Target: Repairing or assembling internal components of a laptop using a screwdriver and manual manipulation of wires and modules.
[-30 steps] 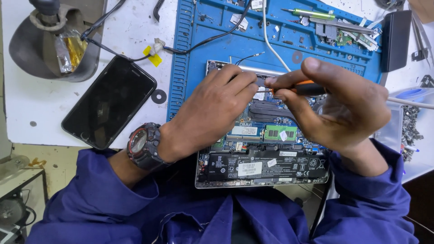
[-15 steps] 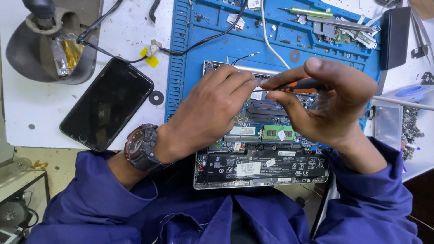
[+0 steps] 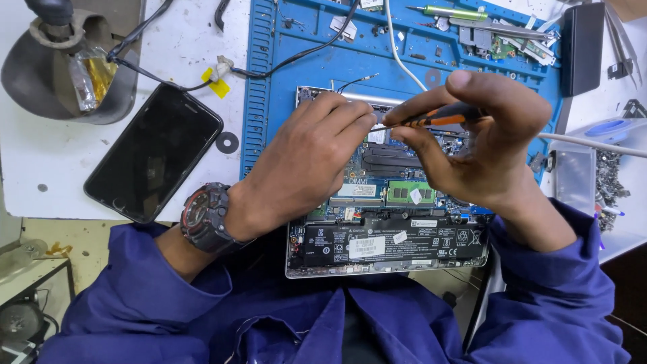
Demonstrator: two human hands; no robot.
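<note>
Two bare hands work over an opened laptop (image 3: pixel 387 243) in the head view, its bottom cover off and the board, a green memory module (image 3: pixel 409 193) and a long black battery (image 3: pixel 391 241) exposed. The laptop lies partly on a blue repair mat (image 3: pixel 269 101) and partly overhanging the table edge toward the person's lap.

The right hand (image 3: pixel 482 145) pinches a small screwdriver with an orange and black handle (image 3: pixel 441 116) between thumb and fingers, holding it almost level; its thin metal tip points left to a spot near the far edge of the board. The left hand (image 3: pixel 306 162) rests on the board with its fingers curled, the fingertips (image 3: pixel 360 120) bunched right at the screwdriver's tip; whether they hold anything there cannot be told. A dark wristwatch with red trim (image 3: pixel 205 217) sits on the left wrist, and both arms wear blue sleeves (image 3: pixel 546 296).

Left of the mat, a black phone (image 3: pixel 156 154) lies face up on the white tabletop (image 3: pixel 40 162), with a small black washer (image 3: pixel 227 142) just beside it. A grey stand base (image 3: pixel 60 67) sits at the far left corner. A black cable with a yellow tag (image 3: pixel 217 82) runs onto the mat. Along the mat's far edge lie a green-handled tool (image 3: pixel 455 12), tweezers (image 3: pixel 502 28) and small parts. A clear tray of screws (image 3: pixel 603 182) stands at the right.
</note>
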